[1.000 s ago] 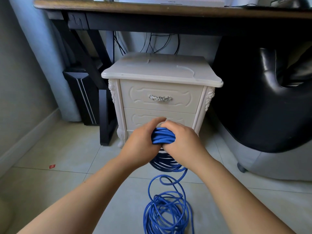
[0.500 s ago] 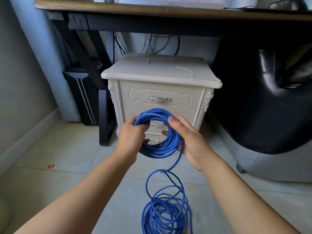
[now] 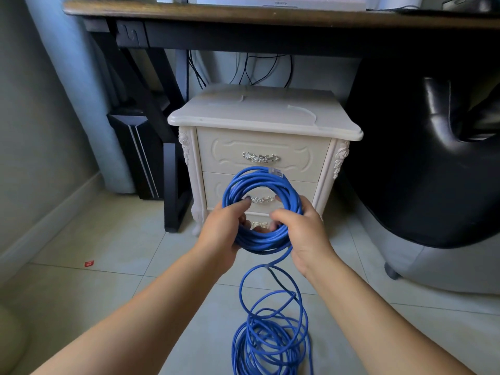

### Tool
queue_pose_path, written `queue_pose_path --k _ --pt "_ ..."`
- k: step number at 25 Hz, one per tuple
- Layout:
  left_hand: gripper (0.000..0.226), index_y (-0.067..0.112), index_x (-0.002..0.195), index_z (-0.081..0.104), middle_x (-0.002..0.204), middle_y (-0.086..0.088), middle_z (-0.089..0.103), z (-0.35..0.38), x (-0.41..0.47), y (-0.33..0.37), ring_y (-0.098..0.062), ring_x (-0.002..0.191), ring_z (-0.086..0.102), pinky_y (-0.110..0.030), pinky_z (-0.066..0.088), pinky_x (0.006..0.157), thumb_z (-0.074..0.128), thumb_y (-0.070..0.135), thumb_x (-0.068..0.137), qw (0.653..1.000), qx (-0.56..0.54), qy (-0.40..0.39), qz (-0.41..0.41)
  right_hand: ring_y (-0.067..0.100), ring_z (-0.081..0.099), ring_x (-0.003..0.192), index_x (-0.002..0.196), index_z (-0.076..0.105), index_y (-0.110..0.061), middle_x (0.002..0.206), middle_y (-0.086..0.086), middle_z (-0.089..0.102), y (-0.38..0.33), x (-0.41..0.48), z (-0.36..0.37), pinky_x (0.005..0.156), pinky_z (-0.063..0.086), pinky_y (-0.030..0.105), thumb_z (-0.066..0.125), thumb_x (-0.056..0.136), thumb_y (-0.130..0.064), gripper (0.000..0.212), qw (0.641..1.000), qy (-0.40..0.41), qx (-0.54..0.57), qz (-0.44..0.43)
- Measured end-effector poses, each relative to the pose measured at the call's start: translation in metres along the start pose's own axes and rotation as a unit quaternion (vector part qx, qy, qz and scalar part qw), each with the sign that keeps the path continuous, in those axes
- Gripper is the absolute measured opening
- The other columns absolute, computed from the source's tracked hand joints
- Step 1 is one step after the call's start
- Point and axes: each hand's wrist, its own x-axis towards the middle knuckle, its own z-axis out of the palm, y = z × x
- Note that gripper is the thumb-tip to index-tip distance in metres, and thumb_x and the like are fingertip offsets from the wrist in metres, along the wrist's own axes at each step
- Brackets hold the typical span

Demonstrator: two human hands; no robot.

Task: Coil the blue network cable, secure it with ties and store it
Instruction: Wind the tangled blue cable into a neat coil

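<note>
While held upright before the cream carved nightstand [image 3: 265, 117], grips the round coil of blue network cable [image 3: 261, 182] at its lower arc: left hand [image 3: 220, 236] on the left side, right hand [image 3: 305, 236] on the right, fingers [image 3: 280, 213] curled round the strands. Trails loose loops [image 3: 270, 342] down onto the tiled floor [image 3: 108, 280].

nightstand [image 3: 263, 152] ahead, desk leg [image 3: 173, 185] left
</note>
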Motion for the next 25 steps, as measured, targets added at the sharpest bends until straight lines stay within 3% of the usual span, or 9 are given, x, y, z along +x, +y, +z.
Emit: queue_pose_path --k 3,5,8,12,13,15,19,22,25 --pt "0.021 0.012 0.103 0.059 0.089 -0.011 0.063 -0.005 -0.001 0.002 -0.022 0.085 0.066 -0.039 0.052 0.089 0.071 0.019 0.086 0.99 0.123 -0.065 0.007 0.018 0.05 0.05 0.085 0.057 -0.019 0.055 -0.002 0.048 -0.005 0.004 -0.004 0.057 0.05 0.03 0.052 0.083 0.005 0.024 0.998 0.044 -0.045 -0.031" --pt "0.05 0.024 0.125 0.054 0.11 -0.005 0.068 -0.009 0.0 0.003 -0.015 0.098 0.067 -0.032 0.053 0.093 0.077 0.02 0.08 0.975 0.193 -0.088 0.069 0.022 0.055 0.054 0.086 0.058 -0.024 0.063 0.0 0.052 -0.009 0.007 -0.009 0.056 0.054 0.03 0.052 0.085 0.002 0.027 0.991 0.051 -0.104 -0.061" --pt "0.088 0.047 0.143 0.031 0.133 0.017 0.05 -0.016 -0.001 0.006 0.006 0.118 0.05 -0.006 0.042 0.085 0.08 0.017 0.077 0.916 0.309 -0.124 0.224 0.025 0.061 0.069 0.086 0.057 -0.033 0.073 -0.006 0.059 -0.014 0.01 -0.02 0.064 0.051 0.032 0.055 0.084 -0.005 0.028 0.938 0.038 -0.316 -0.134" --pt "0.083 0.038 0.145 0.037 0.141 0.014 0.04 -0.017 -0.004 0.005 0.002 0.126 0.041 -0.006 0.034 0.098 0.071 0.01 0.075 0.778 0.483 -0.164 0.368 0.022 0.056 0.084 0.103 0.06 -0.031 0.09 -0.005 0.063 -0.014 0.003 -0.02 0.069 0.042 0.031 0.057 0.079 -0.007 0.034 0.822 -0.063 -0.525 -0.211" --pt "0.079 0.035 0.143 0.04 0.138 0.013 0.045 -0.017 -0.004 0.004 0.0 0.122 0.046 -0.01 0.038 0.097 0.068 0.009 0.075 0.76 0.507 -0.173 0.368 0.021 0.055 0.087 0.105 0.06 -0.03 0.094 -0.005 0.063 -0.015 -0.001 -0.018 0.07 0.042 0.031 0.057 0.078 -0.007 0.036 0.804 -0.085 -0.542 -0.231" --pt "0.06 0.035 0.131 0.05 0.117 0.015 0.061 -0.018 -0.003 0.001 -0.001 0.102 0.058 -0.013 0.046 0.084 0.066 0.011 0.079 0.767 0.522 -0.184 0.325 0.019 0.056 0.091 0.11 0.061 -0.03 0.1 -0.006 0.063 -0.013 -0.003 -0.016 0.076 0.045 0.032 0.058 0.077 -0.005 0.041 0.79 -0.098 -0.547 -0.261" --pt "0.012 0.021 0.099 0.06 0.08 0.004 0.064 -0.016 -0.001 0.003 -0.017 0.074 0.058 -0.025 0.044 0.063 0.059 0.016 0.088 0.774 0.544 -0.133 0.297 0.012 0.053 0.09 0.11 0.062 -0.029 0.1 -0.012 0.061 -0.007 -0.005 -0.018 0.077 0.043 0.026 0.06 0.08 -0.007 0.037 0.82 -0.098 -0.499 -0.263" --pt "0.007 0.02 0.092 0.06 0.073 0.004 0.062 -0.011 -0.001 0.006 -0.017 0.068 0.055 -0.03 0.043 0.061 0.058 0.015 0.088 0.783 0.519 -0.113 0.323 0.003 0.054 0.086 0.115 0.059 -0.033 0.096 -0.02 0.058 -0.006 -0.004 -0.019 0.077 0.042 0.016 0.064 0.078 -0.011 0.043 0.871 -0.088 -0.416 -0.247" --pt "0.004 0.016 0.084 0.061 0.064 0.001 0.058 -0.013 0.004 0.008 -0.022 0.062 0.054 -0.038 0.051 0.066 0.061 0.016 0.088 0.844 0.445 -0.098 0.283 0.002 0.06 0.095 0.126 0.049 -0.039 0.103 -0.014 0.062 -0.011 -0.002 -0.024 0.084 0.046 0.016 0.075 0.077 -0.02 0.059 0.931 -0.079 -0.3 -0.192"
